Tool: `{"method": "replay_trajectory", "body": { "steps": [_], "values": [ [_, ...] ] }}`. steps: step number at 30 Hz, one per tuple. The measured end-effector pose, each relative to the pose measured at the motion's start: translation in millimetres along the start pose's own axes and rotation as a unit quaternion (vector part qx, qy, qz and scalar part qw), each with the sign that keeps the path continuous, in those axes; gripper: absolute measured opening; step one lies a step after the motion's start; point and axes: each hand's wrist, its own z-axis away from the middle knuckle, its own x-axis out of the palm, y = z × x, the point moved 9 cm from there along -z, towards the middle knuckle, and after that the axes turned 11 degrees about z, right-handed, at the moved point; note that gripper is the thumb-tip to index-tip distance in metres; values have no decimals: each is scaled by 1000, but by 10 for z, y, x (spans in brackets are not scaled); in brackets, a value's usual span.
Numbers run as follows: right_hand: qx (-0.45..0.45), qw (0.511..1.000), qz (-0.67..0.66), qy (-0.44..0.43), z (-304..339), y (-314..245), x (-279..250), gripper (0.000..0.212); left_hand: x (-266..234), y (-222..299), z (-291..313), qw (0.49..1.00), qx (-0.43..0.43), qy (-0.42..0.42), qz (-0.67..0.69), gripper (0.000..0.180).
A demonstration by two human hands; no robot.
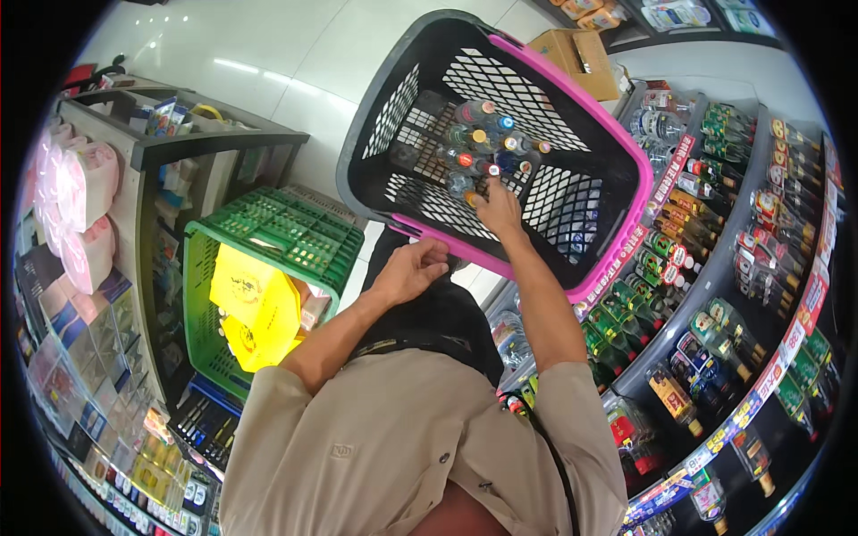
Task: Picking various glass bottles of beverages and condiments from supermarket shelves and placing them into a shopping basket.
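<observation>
A black shopping basket with a pink rim is in front of me, tilted. Several small bottles with coloured caps stand grouped on its bottom. Over the near side reaches my right hand, its fingers closed around the top of a bottle at the near edge of the group; the grip is partly hidden. My left hand is at the near pink rim, loosely curled, with a gap between thumb and fingers. I see nothing in it. Whether it touches the rim is hard to tell.
Bottle shelves curve along my right, filled with several rows of sauce-like bottles. To the left is a green basket with yellow packages, beside a dark display rack. A cardboard box sits beyond the black basket on the tiled floor.
</observation>
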Motion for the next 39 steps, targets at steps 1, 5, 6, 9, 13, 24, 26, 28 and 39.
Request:
{"method": "replay_trajectory", "body": {
  "steps": [1,5,6,9,13,24,26,28,39],
  "values": [
    [-12,999,-1,40,-30,-148,-91,45,-45,4,15,1000,1,5,10,29],
    [-5,997,8,75,-200,-461,-119,55,-121,53,56,999,-14,14,35,28],
    [12,998,8,67,-257,-487,-95,56,-123,44,71,999,-21,15,38,28],
    [-9,998,-9,63,-502,-440,108,61,-118,65,52,999,-18,21,39,28],
    [-7,999,-13,47,-792,-387,346,53,-107,74,61,998,-13,25,55,28],
    [-30,990,-115,81,-460,-169,-409,31,-250,295,121,993,5,19,119,35],
    [-5,953,-304,13,-79,-274,-802,28,-422,448,118,991,73,79,85,41],
    [-16,930,-366,-3,328,-357,-1412,22,-465,1000,181,968,213,131,-34,58],
    [-90,911,-394,87,2093,-188,-3506,21,588,2305,212,905,292,-78,-299,75]
  ]
}}
